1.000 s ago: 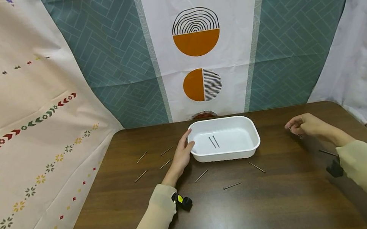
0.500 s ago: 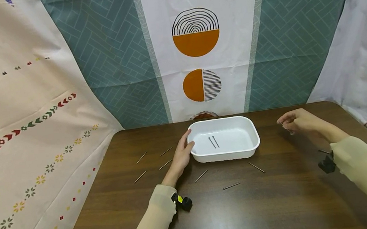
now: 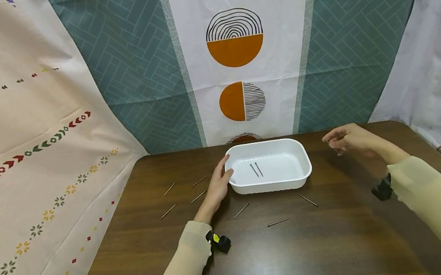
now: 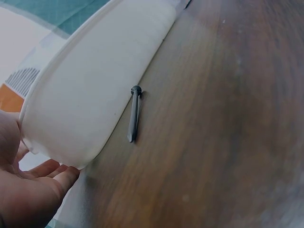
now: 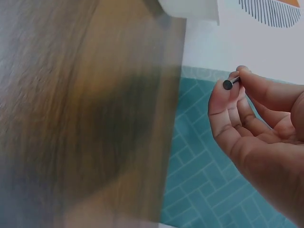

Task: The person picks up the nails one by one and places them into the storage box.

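Observation:
A white plastic tray stands near the table's far edge, with two nails lying in it. My left hand holds the tray's left end; in the left wrist view its fingertips lie against the outer wall. To the right of the tray, above the table, my right hand pinches a nail between thumb and fingers, the nail's round head facing the wrist camera. One loose nail lies close by the tray's long side in the left wrist view.
Several nails lie scattered on the brown wooden table: some left of the tray, like this nail, and others in front, such as this nail. Patterned cloth hangs behind the table's far edge.
My right hand has moved left and away from me, toward the tray, with the nail in its fingers. The left hand and the tray have stayed in place.

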A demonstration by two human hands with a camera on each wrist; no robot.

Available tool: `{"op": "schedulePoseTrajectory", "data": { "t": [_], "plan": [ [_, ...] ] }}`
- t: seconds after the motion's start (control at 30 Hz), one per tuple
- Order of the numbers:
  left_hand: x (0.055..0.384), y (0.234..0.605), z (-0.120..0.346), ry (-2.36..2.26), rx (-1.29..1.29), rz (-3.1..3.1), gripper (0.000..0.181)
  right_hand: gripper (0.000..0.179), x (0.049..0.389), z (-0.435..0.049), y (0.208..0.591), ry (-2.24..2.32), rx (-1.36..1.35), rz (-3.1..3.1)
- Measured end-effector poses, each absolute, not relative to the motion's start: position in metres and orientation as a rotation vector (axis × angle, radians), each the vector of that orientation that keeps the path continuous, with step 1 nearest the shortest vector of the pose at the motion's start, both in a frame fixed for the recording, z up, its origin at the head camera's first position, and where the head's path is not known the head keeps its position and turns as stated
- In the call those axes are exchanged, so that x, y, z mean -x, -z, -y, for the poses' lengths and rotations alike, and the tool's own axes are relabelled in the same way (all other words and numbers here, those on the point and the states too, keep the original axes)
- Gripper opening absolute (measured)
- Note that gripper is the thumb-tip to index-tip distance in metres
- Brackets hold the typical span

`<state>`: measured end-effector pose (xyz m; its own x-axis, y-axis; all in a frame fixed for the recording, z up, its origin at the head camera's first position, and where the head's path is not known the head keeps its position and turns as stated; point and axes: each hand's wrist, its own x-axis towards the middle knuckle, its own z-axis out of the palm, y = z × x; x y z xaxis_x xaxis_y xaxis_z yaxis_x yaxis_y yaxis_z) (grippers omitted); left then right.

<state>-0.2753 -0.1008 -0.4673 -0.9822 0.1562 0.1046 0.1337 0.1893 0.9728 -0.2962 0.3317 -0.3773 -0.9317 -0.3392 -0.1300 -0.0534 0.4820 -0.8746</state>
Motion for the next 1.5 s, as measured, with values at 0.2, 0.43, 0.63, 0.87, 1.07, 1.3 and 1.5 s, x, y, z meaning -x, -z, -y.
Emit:
{"op": "schedulePoseTrajectory", "data": {
  "t": [0.2,0.43,0.63,0.87,1.07,1.3,1.5],
  "plan": [
    [0.275,0.466,0.101,-1.969,-0.287,-2.407,0.054,0.043,0.3,-0.319,0.369,1.446,0.33,-2.414],
    [0.275,0.466,0.101,-1.974,-0.306,-2.412,0.054,0.043,0.304,-0.307,0.364,1.485,0.307,-2.37],
    [0.276,0.467,0.101,-1.971,-0.313,-2.414,0.054,0.045,0.306,-0.298,0.36,1.517,0.308,-2.353],
    [0.276,0.466,0.1,-1.958,-0.29,-2.422,0.054,0.048,0.31,-0.287,0.359,1.568,0.294,-2.322],
    [0.274,0.466,0.1,-1.953,-0.293,-2.429,0.054,0.045,0.311,-0.28,0.359,1.58,0.29,-2.317],
    [0.273,0.466,0.1,-1.947,-0.274,-2.427,0.054,0.046,0.312,-0.272,0.359,1.58,0.294,-2.309],
    [0.273,0.465,0.1,-1.952,-0.274,-2.424,0.054,0.045,0.312,-0.261,0.359,1.585,0.282,-2.303]
  ]
}}
